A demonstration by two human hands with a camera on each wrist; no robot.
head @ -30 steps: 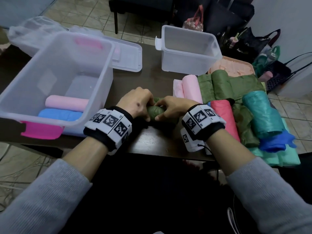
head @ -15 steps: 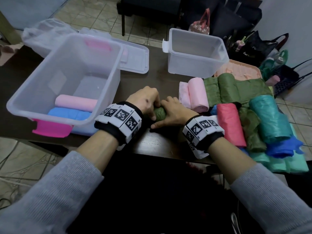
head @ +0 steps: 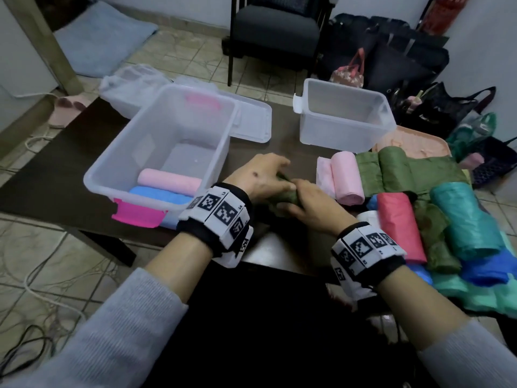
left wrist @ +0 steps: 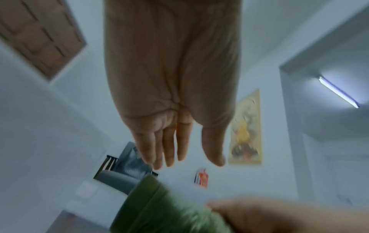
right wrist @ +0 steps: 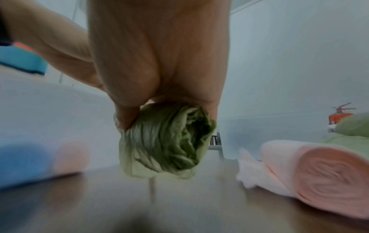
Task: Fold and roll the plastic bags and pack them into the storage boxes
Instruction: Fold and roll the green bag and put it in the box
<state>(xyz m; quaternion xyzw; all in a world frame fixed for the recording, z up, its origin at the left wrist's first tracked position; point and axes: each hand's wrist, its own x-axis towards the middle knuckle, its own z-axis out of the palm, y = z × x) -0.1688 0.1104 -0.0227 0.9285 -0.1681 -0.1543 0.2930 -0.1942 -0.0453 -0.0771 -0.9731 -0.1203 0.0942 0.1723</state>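
1. Green bag roll (head: 285,198): lay at the front-centre of the dark surface (head: 70,152), between the big box and the bag pile, partly hidden by both hands.
2. Right hand (head: 313,208): fingers and thumb curled round the green bag roll, rolled end showing in the wrist view (right wrist: 169,141).
3. Left hand (head: 260,177): fingers straight and relaxed (left wrist: 159,141), over the roll's far end; contact w/ it not clear.
4. Large clear box (head: 112,169), left: held a pink roll (head: 167,180) and a blue roll (head: 156,196), side by side; pink latch (head: 137,215) at the near end.
5. Clear lid (head: 251,124): flat behind the large box.
6. Small clear box (head: 344,119), rear right.
7. Pile at right: pink bag roll (head: 347,177) just beside the hands, then olive bags (head: 405,169), red roll (head: 400,225), teal roll (head: 470,219), blue bag (head: 486,270).
8. Off the surface: dark chair (head: 274,26), handbags (head: 347,74) on the floor.
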